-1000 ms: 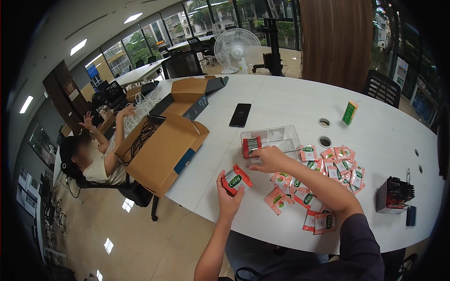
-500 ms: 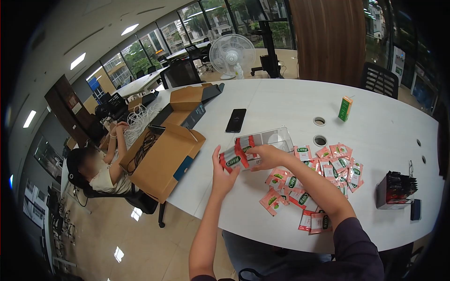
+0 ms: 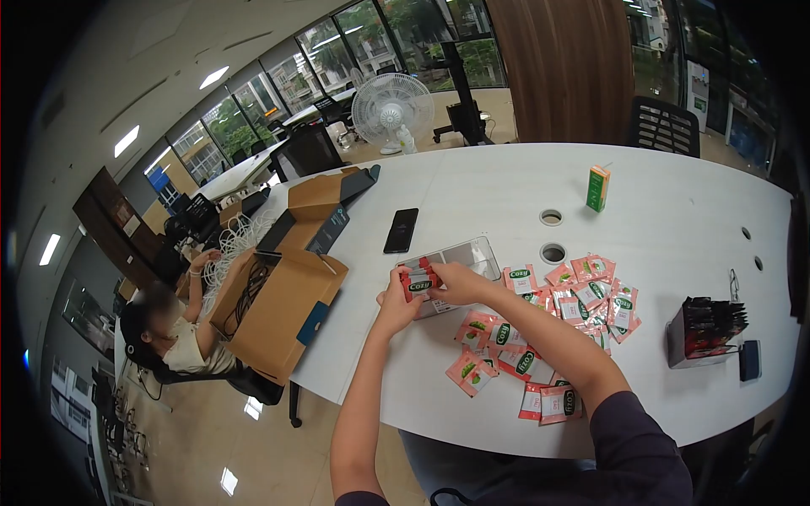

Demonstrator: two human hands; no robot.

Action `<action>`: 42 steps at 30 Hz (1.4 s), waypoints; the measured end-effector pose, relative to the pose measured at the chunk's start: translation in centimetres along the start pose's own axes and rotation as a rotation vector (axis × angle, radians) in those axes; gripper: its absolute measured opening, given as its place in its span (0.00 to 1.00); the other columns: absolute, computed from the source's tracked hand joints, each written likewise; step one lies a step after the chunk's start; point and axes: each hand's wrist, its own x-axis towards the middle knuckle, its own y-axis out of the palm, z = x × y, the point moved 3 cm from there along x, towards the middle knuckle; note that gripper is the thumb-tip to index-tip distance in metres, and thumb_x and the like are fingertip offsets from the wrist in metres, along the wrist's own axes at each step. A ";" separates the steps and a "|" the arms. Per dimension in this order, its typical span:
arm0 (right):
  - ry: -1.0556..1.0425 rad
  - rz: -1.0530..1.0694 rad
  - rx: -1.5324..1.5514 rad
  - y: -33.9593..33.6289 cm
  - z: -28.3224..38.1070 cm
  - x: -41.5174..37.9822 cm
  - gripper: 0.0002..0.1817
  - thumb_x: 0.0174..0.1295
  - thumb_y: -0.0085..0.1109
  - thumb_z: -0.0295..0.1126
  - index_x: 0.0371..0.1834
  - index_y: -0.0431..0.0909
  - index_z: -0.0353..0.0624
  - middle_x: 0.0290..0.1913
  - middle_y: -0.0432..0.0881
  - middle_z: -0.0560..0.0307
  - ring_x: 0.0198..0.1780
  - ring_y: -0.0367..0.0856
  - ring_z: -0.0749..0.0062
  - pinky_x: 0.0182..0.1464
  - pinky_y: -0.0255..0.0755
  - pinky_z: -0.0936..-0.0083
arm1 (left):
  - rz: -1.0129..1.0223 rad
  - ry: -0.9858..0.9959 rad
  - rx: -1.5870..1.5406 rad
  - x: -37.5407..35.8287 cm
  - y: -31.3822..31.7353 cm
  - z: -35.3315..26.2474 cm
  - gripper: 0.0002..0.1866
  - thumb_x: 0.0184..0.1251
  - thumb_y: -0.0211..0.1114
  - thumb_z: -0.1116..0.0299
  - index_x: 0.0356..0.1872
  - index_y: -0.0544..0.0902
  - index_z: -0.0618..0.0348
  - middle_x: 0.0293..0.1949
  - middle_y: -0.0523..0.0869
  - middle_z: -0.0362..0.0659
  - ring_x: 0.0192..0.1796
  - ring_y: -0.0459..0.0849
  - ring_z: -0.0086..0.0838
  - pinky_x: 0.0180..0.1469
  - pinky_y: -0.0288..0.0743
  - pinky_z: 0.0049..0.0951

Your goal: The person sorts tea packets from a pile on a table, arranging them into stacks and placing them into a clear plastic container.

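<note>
My left hand (image 3: 397, 302) is closed round the left side of a small stack of red Cozy packets (image 3: 419, 284). From the right, my right hand (image 3: 457, 283) grips the same stack. Both hands are over the near left part of a clear plastic container (image 3: 479, 257), which they partly hide. Many pink and red Cozy packets (image 3: 527, 364) lie loose and overlapping on the white table to the right of the container, some beneath my right forearm.
A black phone (image 3: 401, 230), a green and orange carton (image 3: 597, 188) and a holder of dark packets (image 3: 707, 333) stand or lie on the table (image 3: 472, 190). Open cardboard boxes (image 3: 291, 308) are at the left, where another person (image 3: 198, 341) handles white cable.
My hands have come closer together round the packets, which now sit as one stack between them. The view has shifted, moving the table items left. The other person's hands have moved apart.
</note>
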 end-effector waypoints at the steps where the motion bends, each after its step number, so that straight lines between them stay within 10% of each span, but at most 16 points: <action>1: 0.019 -0.002 -0.004 0.2 0.0 0.0 0.20 0.57 0.70 0.38 0.46 0.77 0.36 0.40 0.87 0.40 0.45 0.85 0.40 0.48 0.79 0.57 | -0.009 0.033 0.063 0.0 0.1 0.5 0.34 0.60 0.70 0.72 0.66 0.63 0.52 0.56 0.81 0.48 0.58 0.81 0.32 0.65 0.65 0.37; 7: 0.022 0.135 0.034 -0.2 -0.1 -0.2 0.24 0.59 0.70 0.44 0.47 0.78 0.35 0.41 0.87 0.38 0.46 0.86 0.44 0.49 0.79 0.59 | -0.066 0.090 0.171 -0.7 0.1 0.4 0.30 0.62 0.66 0.63 0.64 0.66 0.52 0.50 0.83 0.42 0.60 0.77 0.31 0.69 0.45 0.42; 16: 0.170 0.348 0.111 -0.6 0.2 -0.4 0.31 0.58 0.72 0.55 0.48 0.82 0.35 0.41 0.87 0.47 0.45 0.85 0.60 0.48 0.77 0.67 | -0.027 0.132 0.188 -1.6 -1.0 -0.1 0.28 0.61 0.68 0.64 0.61 0.68 0.53 0.48 0.84 0.41 0.55 0.78 0.29 0.66 0.47 0.40; 28: 0.231 0.457 0.448 -1.3 0.5 -1.0 0.21 0.56 0.71 0.42 0.49 0.87 0.41 0.41 0.86 0.62 0.44 0.80 0.77 0.49 0.71 0.77 | -0.027 0.149 0.114 -2.6 -1.3 0.8 0.26 0.61 0.68 0.67 0.58 0.68 0.54 0.47 0.85 0.40 0.53 0.80 0.29 0.66 0.48 0.41; 34: -0.092 0.299 0.175 -0.7 0.1 -0.5 0.21 0.56 0.68 0.42 0.48 0.87 0.39 0.43 0.88 0.51 0.46 0.85 0.65 0.50 0.76 0.71 | -0.131 0.181 0.388 -4.0 -2.3 -2.0 0.24 0.56 0.71 0.66 0.54 0.75 0.54 0.53 0.81 0.42 0.66 0.70 0.37 0.68 0.46 0.46; 42: 0.052 0.427 -0.353 1.6 1.5 -1.5 0.32 0.50 0.73 0.54 0.46 0.86 0.35 0.53 0.85 0.44 0.58 0.83 0.51 0.56 0.77 0.55 | -0.133 0.208 0.697 -5.1 -2.0 -3.3 0.39 0.52 0.73 0.53 0.66 0.73 0.59 0.68 0.68 0.56 0.75 0.57 0.51 0.74 0.40 0.61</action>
